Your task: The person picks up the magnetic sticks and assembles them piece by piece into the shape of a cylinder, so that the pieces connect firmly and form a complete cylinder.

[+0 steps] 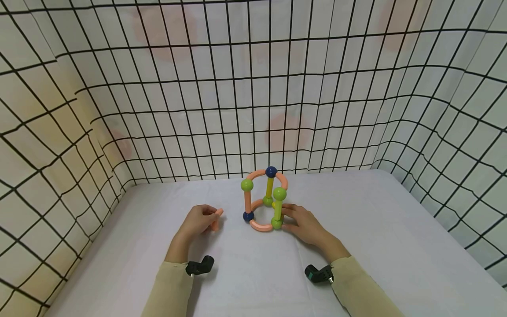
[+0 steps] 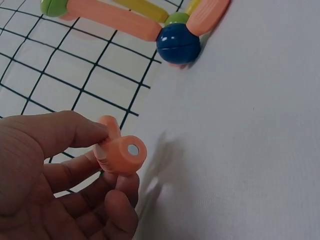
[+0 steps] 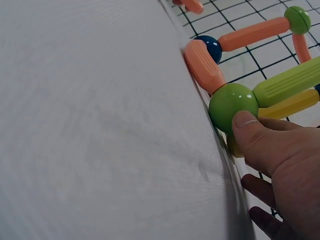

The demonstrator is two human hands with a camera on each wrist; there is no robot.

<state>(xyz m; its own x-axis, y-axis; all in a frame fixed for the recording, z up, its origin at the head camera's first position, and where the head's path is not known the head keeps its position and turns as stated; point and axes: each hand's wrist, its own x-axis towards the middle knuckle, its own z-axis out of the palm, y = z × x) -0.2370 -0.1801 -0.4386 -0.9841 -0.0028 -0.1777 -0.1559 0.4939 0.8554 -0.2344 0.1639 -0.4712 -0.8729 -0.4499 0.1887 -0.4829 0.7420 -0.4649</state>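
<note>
In the head view, a frame of magnetic balls and sticks stands on the white table. Its base has a navy ball, a curved orange stick and a green ball. Orange, yellow and lime upright sticks carry balls on top. Curved orange sticks run between the top balls at the back. My left hand, left of the frame, pinches a loose curved orange stick between thumb and fingers. My right hand grips the base's green ball, thumb on its near side.
White sheets with a black grid rise behind the table and at both sides. The white tabletop spreads around the frame. Each wrist wears a small black camera, left and right.
</note>
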